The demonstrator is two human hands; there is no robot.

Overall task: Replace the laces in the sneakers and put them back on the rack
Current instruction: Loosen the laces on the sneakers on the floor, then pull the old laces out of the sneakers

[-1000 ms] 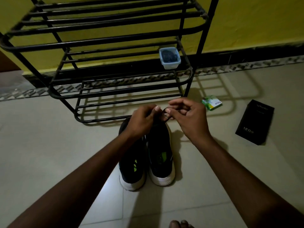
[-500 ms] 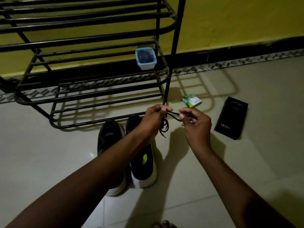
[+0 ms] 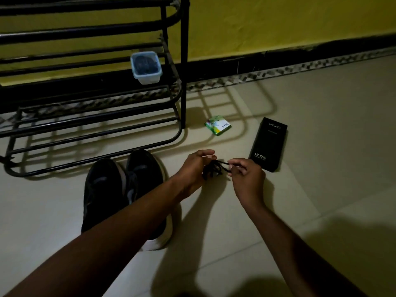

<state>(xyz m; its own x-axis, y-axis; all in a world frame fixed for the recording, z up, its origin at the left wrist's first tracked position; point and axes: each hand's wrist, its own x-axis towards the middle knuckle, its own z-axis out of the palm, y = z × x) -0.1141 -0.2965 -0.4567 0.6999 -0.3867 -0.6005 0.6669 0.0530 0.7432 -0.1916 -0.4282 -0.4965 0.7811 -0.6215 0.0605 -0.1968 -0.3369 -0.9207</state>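
Two black sneakers with white soles, the left sneaker (image 3: 100, 189) and the right sneaker (image 3: 145, 168), stand side by side on the floor in front of the black metal shoe rack (image 3: 92, 116). My left forearm crosses over them. To their right, low over the floor, a bundled black lace (image 3: 214, 169) is held between both hands. My left hand (image 3: 192, 168) grips the bundle. My right hand (image 3: 246, 176) pinches a strand of it between thumb and fingers.
A small clear tub (image 3: 146, 67) with dark contents sits on the rack's middle shelf. A green and white packet (image 3: 218, 125) and a black phone box (image 3: 268, 143) lie on the tiled floor near my right hand. A yellow wall stands behind.
Both hands have carried the lace away from the sneakers to the right and lower toward the floor. The view has swung right, so the rack and sneakers sit further left.
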